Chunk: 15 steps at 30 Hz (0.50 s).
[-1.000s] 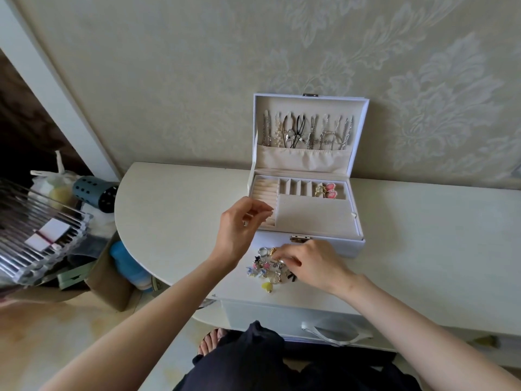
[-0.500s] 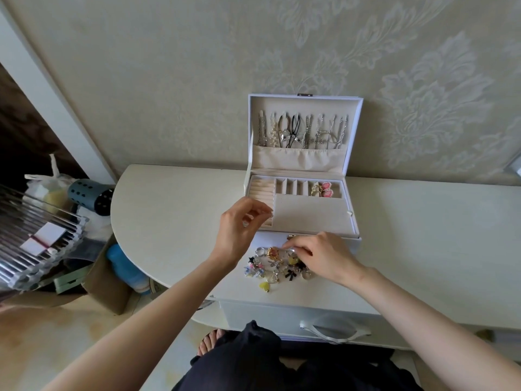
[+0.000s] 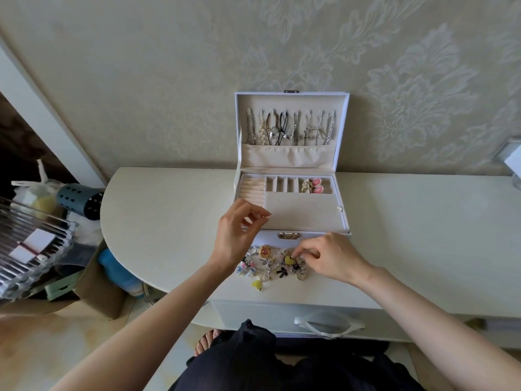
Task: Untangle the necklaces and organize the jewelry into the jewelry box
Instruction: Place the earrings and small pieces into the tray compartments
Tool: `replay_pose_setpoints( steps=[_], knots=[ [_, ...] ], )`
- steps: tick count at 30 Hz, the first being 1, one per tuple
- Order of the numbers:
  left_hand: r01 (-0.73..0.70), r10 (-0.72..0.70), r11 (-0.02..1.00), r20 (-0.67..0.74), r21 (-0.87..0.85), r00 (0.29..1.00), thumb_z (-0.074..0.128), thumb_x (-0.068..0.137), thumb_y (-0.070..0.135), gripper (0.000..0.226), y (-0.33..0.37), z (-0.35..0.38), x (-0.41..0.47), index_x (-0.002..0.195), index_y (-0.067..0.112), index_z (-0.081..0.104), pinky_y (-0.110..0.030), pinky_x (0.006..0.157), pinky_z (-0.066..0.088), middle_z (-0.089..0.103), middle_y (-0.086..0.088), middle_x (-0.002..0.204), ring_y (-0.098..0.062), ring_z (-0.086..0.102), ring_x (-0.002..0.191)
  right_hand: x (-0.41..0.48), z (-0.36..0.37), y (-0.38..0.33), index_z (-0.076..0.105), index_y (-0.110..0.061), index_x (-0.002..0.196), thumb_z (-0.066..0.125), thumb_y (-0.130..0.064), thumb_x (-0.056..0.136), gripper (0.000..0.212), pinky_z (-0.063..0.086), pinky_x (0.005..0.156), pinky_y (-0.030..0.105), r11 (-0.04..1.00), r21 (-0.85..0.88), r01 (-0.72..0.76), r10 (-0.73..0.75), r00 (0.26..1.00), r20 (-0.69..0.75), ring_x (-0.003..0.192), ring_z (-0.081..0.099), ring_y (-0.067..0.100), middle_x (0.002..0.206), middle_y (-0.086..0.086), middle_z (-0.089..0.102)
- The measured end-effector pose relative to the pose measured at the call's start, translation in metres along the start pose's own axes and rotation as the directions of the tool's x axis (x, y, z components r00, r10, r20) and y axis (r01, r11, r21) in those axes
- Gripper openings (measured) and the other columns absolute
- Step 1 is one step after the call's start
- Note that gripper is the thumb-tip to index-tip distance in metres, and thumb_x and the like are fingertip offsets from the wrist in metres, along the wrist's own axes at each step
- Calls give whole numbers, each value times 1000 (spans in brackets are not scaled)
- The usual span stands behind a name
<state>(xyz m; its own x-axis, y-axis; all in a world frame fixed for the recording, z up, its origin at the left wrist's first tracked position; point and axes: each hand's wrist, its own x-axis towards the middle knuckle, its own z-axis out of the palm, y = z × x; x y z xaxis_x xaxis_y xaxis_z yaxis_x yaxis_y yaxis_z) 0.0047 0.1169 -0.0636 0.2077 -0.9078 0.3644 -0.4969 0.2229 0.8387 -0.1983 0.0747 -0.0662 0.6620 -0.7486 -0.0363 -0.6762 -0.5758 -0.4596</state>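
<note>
A white jewelry box stands open on the white table. Several necklaces hang inside its lid, and pink earrings lie in a back compartment. A pile of loose jewelry lies on the table just in front of the box. My left hand hovers over the box's front left corner by the ring rolls, thumb and fingertips pinched on something too small to identify. My right hand rests at the pile's right edge and pinches a small piece beside a yellow heart charm.
The table's curved left edge drops to a cardboard box, a blue perforated canister and a clear rack. A drawer with a white handle sits below the table front. Patterned wall stands right behind the box.
My right hand has slid to the right off the pile, uncovering more pieces, and now pinches at its right edge. My left hand has stayed over the box's front left corner.
</note>
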Motion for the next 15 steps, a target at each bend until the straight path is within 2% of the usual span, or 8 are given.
replay_pose_setpoints(
  steps=[2,5,6,8,9,13,15],
  knots=[
    [-12,12,1000,-1,7,1000,67,83,2,19,1,1,0,86,21,68,-12,66,44,59,3,89,-6,57,77,0,3,2,72,-34,99,54,-16,92,27,34,51,11,1000,6,4,-5,1000,12,45,47,3,39,-13,44],
    [-39,39,999,7,25,999,66,84,2,17,3,2,0,88,18,70,-11,65,43,60,2,88,-6,57,78,1,5,0,72,-36,101,54,-18,92,27,33,51,11,999,1,33,-33,999,36,48,49,1,39,-13,44],
    [-43,42,999,12,26,999,66,84,2,16,3,2,0,89,17,71,-11,66,43,60,3,88,-6,57,78,1,5,-1,72,-34,101,54,-17,92,27,33,51,11,999,6,41,-41,998,43,50,50,0,40,-16,48],
    [-43,43,999,17,24,999,66,84,2,16,3,2,0,90,16,72,-12,66,43,61,2,87,-7,57,77,2,5,-2,72,-34,101,55,-17,91,26,31,50,12,998,28,51,-51,998,31,53,51,-3,48,-33,49],
    [-45,44,999,16,23,999,66,84,2,16,3,2,0,91,16,72,-13,66,43,61,2,87,-7,57,77,3,4,-2,72,-36,101,56,-17,91,27,30,50,12,998,44,54,-55,998,10,53,50,-2,49,-35,49],
    [-33,33,999,14,17,999,66,84,3,16,1,3,-2,91,16,73,-12,65,42,60,2,86,-6,56,75,3,10,-6,72,-36,100,60,-17,88,26,31,53,11,991,84,102,-99,994,-37,47,46,6,41,-12,44],
    [-12,13,1000,9,-8,1000,66,85,4,15,1,3,-3,90,16,73,-12,65,42,59,0,86,-5,56,74,4,16,-12,71,-36,103,62,-20,88,24,28,54,9,989,68,134,-133,991,-24,48,46,2,39,-11,42]
  ],
)
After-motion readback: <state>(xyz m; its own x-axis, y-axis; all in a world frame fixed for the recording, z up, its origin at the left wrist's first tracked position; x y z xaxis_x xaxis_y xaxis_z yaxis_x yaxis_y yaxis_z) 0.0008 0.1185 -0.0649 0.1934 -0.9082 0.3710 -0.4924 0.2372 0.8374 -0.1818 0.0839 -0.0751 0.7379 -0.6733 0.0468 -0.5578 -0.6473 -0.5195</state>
